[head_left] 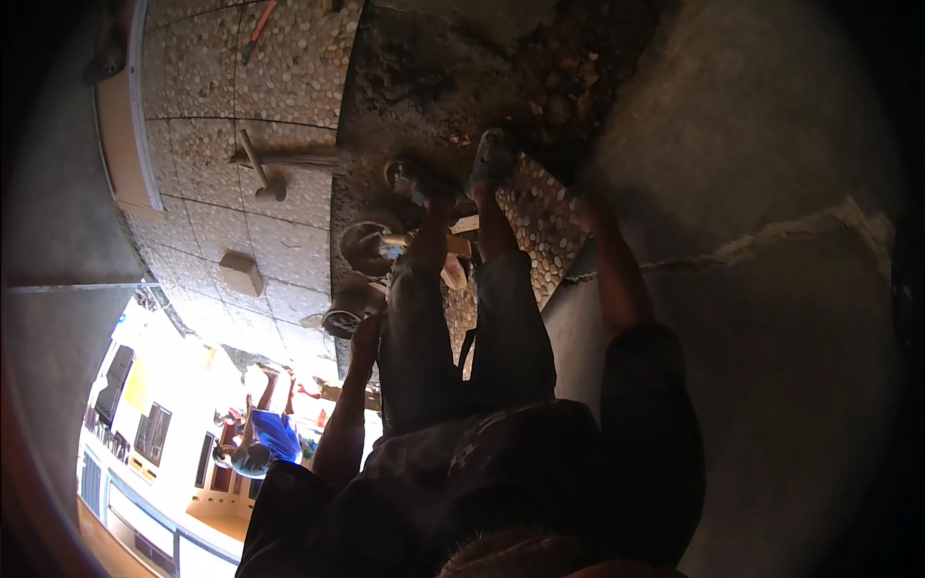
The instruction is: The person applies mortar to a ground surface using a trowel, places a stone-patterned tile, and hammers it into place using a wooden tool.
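Bucket (pixel 353 301) sat just beside our left hand (pixel 365 341), near a second bucket (pixel 351 243); in deep shadow, we could not tell whether our fingers gripped it. Our right hand (pixel 592 214) was near the edge of a pebbled slab (pixel 541 220), its grip equally unclear to us. A wooden-handled tool (pixel 254 161) lay on paving (pixel 202 214) to our left.

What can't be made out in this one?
In the head view:
Right hand: deep shadow hides what it touches.
Left hand: too dark to tell if it touches the bucket.
Red tool: cut off by the top edge.
Distant person: activity too small amid glare.
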The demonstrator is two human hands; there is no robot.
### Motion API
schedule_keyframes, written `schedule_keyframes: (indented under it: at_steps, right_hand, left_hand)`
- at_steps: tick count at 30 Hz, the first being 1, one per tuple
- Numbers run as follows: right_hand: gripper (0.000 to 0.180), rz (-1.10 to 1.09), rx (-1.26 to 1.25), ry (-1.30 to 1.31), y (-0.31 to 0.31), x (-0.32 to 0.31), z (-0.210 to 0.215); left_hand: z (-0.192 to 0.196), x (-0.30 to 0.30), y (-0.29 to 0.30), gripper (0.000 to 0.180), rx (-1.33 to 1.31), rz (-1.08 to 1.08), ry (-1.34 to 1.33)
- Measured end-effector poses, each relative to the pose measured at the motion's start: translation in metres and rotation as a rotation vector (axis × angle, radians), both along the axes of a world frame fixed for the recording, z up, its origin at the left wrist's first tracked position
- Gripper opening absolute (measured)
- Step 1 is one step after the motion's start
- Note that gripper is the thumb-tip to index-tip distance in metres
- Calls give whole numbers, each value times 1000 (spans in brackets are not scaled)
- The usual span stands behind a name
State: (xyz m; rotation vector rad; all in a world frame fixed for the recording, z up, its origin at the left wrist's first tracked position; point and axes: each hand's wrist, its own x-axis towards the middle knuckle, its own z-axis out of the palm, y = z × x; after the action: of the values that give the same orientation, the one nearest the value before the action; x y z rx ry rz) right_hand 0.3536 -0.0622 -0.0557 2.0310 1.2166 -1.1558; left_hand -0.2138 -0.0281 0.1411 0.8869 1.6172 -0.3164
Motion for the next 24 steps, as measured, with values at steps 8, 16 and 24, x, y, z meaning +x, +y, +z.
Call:
schedule_keyframes:
  at_steps: [8,16,24]
  right_hand:
    - [20,76,20,250,-9,-47,9]
    - [20,233,623,-176,-71,-182,135]
    - [24,-249,438,-5,91,-171,350]
  left_hand:
    - [4,-20,42,42,163,-146,-16]
    - [-19,-87,105,32,250,-84,-92]
    - [43,26,276,45,330,-36,-421]
